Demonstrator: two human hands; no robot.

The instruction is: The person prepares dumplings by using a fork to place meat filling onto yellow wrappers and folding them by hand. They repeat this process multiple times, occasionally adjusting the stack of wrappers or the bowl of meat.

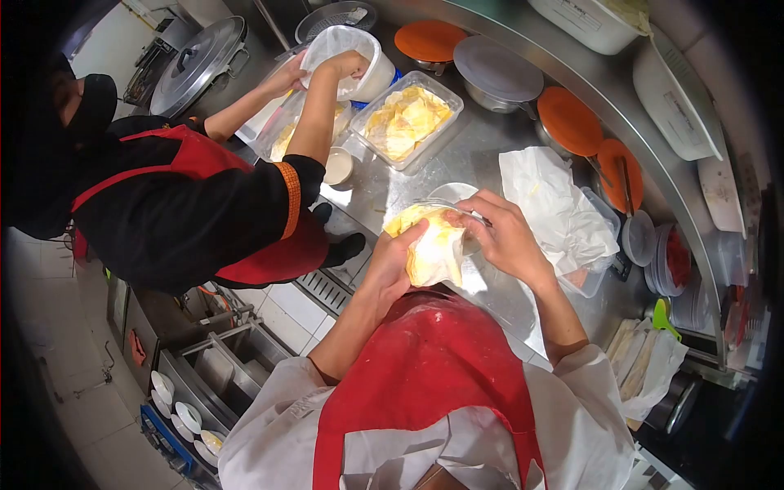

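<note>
My left hand [394,260] is closed round a soft, thin yellow-and-white piece [437,257] that looks like floury dough sheets, its lower edge hanging loose. From the other side, my right hand [508,237] has its fingers bent at the upper edge of the piece; what the fingertips pinch is partly hidden. Both hands are above the steel counter, just in front of my red apron [433,351]. Behind them is a pale round dish [454,193], partly covered. A clear plastic container [452,91] farther back holds similar folded yellow pieces.
At left, a co-worker in black sleeves has both hands at a white tub [377,77]. Crumpled white paper [547,204] lies right of my hands. A small cup [338,166] stands left. Orange lids [569,121] cover pots along the back. A shelf edge curves overhead.
</note>
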